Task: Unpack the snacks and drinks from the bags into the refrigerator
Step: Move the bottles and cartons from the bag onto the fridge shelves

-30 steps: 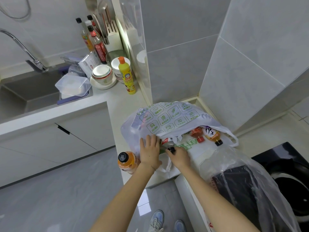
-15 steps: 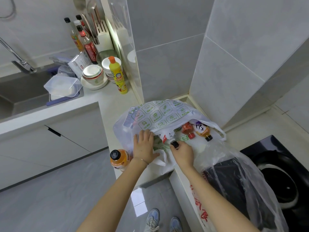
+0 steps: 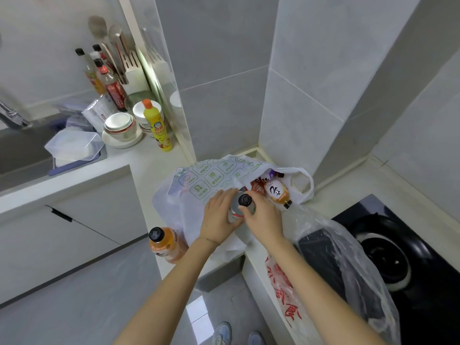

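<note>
**Kitchen counter: both hands on one bottle at the bag mouth**

Counter (image 3: 142, 160) is white and L-shaped, with grey tiled wall behind. White bag (image 3: 199, 185) with green print lies at frame centre, mouth facing 3 o'clock. Black-capped bottle (image 3: 245, 200) is upright at the mouth, cap toward the camera. Left hand (image 3: 219, 216) is wrapped round its body from 9 o'clock. Right hand (image 3: 265, 216) clasps it just under the cap from 3 o'clock. Amber bottle (image 3: 277, 194) lies in the bag at 2 o'clock of the hands, cap pointing to 5 o'clock. Orange drink (image 3: 164, 245) stands at the counter edge at 8 o'clock. Clear bag (image 3: 348, 257) holding a dark box is at 4 o'clock, beside the hob (image 3: 428, 295). Dish soap (image 3: 159, 130) and bowls (image 3: 120, 125) are at 10 o'clock.
</note>
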{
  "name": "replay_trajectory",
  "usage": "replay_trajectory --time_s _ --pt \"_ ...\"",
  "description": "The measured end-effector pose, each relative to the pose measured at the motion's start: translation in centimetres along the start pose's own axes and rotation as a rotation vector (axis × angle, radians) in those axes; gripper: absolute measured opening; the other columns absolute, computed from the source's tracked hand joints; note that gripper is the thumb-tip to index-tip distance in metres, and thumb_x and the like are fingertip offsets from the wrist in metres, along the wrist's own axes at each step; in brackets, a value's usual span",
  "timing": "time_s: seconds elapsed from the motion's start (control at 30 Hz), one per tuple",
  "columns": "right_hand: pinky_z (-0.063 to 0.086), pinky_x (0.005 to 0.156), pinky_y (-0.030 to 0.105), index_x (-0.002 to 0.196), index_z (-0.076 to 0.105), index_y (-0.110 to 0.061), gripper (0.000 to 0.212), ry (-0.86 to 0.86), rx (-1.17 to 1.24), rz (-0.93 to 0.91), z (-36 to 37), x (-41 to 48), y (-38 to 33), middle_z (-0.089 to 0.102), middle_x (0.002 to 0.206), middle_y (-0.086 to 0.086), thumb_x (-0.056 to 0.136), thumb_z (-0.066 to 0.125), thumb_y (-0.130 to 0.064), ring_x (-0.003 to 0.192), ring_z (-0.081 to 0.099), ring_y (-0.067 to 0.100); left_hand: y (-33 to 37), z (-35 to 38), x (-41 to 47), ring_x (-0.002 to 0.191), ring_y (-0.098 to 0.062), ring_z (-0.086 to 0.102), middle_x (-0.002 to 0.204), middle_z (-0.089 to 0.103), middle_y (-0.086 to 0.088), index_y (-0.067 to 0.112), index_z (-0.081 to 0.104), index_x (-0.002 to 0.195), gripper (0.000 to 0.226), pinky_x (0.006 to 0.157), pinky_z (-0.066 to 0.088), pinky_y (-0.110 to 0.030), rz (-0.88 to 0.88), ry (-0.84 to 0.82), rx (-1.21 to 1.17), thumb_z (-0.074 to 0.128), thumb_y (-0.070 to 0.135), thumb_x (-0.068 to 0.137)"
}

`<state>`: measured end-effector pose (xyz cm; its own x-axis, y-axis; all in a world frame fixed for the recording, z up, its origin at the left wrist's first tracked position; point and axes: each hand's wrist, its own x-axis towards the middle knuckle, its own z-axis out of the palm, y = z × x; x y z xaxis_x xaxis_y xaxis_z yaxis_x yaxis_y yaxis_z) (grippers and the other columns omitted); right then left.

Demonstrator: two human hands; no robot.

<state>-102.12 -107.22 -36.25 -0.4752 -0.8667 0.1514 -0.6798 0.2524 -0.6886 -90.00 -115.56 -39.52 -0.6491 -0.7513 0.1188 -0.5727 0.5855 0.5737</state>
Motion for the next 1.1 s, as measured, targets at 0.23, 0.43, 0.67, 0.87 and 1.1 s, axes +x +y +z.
replay_trajectory --time_s 0.23,0.43,0.67,0.87,1.1 --pt "0.045 0.098 0.028 0.132 0.05 -0.023 0.049 -0.114 0.261 0.078 -1.1 -0.2 0.9 0.057 0.126 -0.009 0.087 0.068 -0.02 0.117 0.052 0.007 0.6 -0.6 0.0 0.102 -0.015 0.059 0.113 0.064 0.011 0.025 0.057 0.119 0.067 0.088 0.047 -0.041 -0.063 -0.015 -0.129 0.075 0.059 0.064" --pt "0.036 0.094 0.008 0.143 0.031 -0.025 0.081 -0.454 0.347 0.161 -0.1 -0.3 2.6 0.044 0.135 -0.009 0.076 0.074 -0.008 0.127 0.043 0.008 0.1 -2.1 -0.6 0.104 -0.02 0.059 0.114 0.064 0.004 0.026 0.053 0.126 0.07 0.088 0.048 -0.042 -0.074 -0.059 -0.1 0.073 0.056 0.066" --pt "0.041 0.097 0.023 0.137 0.029 -0.02 0.089 -0.266 0.538 0.281 3.9 0.1 0.8 0.047 0.131 -0.007 0.069 0.086 -0.017 0.123 0.049 0.01 -0.5 -7.4 -3.1 0.123 -0.02 0.053 0.132 0.06 0.001 0.016 0.053 0.134 0.053 0.103 0.039 -0.029 0.002 0.09 0.006 0.069 0.031 0.086" --pt "0.041 0.094 0.023 0.135 0.038 -0.015 0.082 -0.065 0.503 0.289 5.1 0.4 -1.1 0.05 0.124 -0.008 0.07 0.086 -0.019 0.113 0.049 0.008 -3.0 -14.3 -5.8 0.119 -0.021 0.052 0.131 0.059 0.004 0.023 0.055 0.131 0.049 0.096 0.04 -0.032 -0.171 0.16 0.105 0.066 0.042 0.087" --pt "0.05 0.089 0.033 0.122 0.052 -0.021 0.072 0.091 0.32 0.116 3.3 -0.2 -4.2 0.062 0.12 -0.006 0.063 0.086 -0.041 0.112 0.057 0.014 -6.3 -14.1 -10.4 0.117 -0.017 0.053 0.127 0.058 0.007 0.024 0.049 0.132 0.07 0.094 0.044 -0.033 -0.407 0.076 -0.001 0.073 0.055 0.074"
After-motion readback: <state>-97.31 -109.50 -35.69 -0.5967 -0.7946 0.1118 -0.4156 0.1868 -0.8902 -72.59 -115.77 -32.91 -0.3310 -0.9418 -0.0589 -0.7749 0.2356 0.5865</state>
